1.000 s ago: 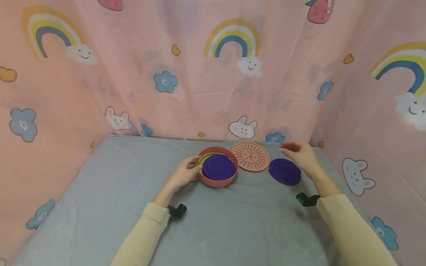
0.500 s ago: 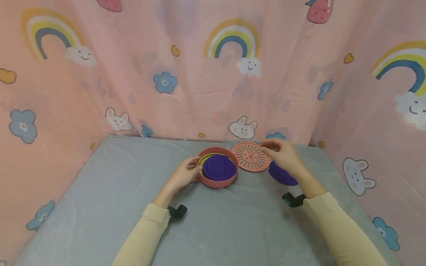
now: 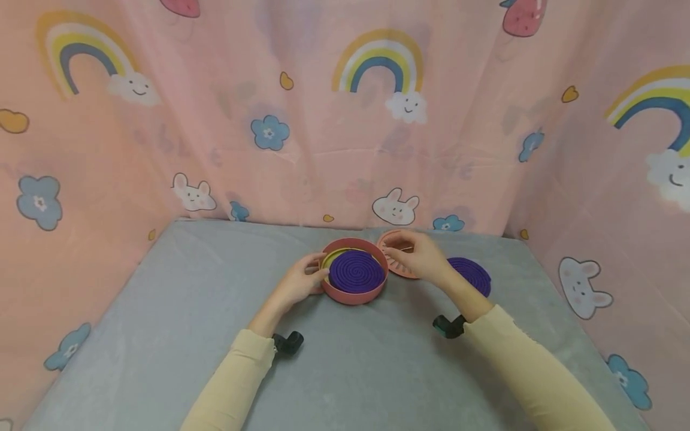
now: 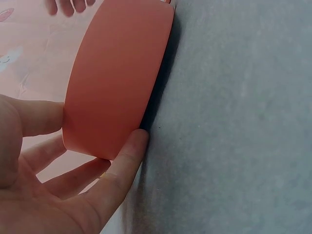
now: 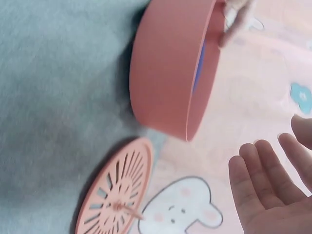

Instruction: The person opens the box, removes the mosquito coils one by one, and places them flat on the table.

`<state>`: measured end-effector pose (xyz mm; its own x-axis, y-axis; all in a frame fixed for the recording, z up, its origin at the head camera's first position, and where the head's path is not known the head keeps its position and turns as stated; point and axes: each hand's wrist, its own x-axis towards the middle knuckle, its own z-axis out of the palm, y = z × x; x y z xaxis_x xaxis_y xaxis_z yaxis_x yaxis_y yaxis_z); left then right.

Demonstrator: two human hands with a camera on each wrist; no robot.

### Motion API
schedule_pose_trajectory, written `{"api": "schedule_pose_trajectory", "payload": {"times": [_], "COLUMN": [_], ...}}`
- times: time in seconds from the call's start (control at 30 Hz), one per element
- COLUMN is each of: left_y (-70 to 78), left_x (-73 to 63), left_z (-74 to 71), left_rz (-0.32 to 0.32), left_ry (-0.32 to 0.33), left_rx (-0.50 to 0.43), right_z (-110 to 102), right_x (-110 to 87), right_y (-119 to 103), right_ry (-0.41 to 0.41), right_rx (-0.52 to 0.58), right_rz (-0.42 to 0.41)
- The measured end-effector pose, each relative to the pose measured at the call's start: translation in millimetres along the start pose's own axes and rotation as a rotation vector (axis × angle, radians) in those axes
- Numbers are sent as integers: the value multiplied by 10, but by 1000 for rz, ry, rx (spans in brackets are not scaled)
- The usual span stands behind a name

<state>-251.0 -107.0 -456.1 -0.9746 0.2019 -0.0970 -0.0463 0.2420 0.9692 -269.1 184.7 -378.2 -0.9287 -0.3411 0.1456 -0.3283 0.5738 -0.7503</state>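
Observation:
A round pink mosquito coil box (image 3: 353,297) stands on the table, with a purple mosquito coil (image 3: 357,272) and a yellow rim showing inside. My left hand (image 3: 297,281) holds the box's left side; in the left wrist view its thumb is at the rim and a fingertip reaches the bottom edge. Over the slotted pink lid (image 3: 401,271), my right hand (image 3: 423,258) hovers with nothing in it, fingers relaxed, covering part of the lid. The right wrist view shows a small spike (image 5: 131,210) standing up from the lid's centre.
A second purple coil (image 3: 475,278) lies on the table at the right, partly hidden behind the right wrist. Grey cloth (image 3: 345,365) covers the table. A pink printed curtain (image 3: 302,179) rises behind it and at both sides.
My right hand has moved left, from above the loose purple coil to above the slotted lid near the box. My left hand has stayed on the box.

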Motion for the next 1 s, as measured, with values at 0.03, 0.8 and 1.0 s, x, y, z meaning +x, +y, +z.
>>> {"api": "schedule_pose_trajectory", "payload": {"times": [0.03,0.8,1.0], "left_y": [3,-3,2], "left_x": [2,16,0], "left_z": [0,16,4], "left_rz": [-1,14,6], "left_ry": [1,3,-2], "left_rx": [-4,11,4], "right_z": [31,517,636], "right_x": [14,429,526], "right_y": [-15,9,53], "right_ry": [2,-80,-109], "right_rx": [-12,-65,-101], "right_rz": [-16,56,65]}}
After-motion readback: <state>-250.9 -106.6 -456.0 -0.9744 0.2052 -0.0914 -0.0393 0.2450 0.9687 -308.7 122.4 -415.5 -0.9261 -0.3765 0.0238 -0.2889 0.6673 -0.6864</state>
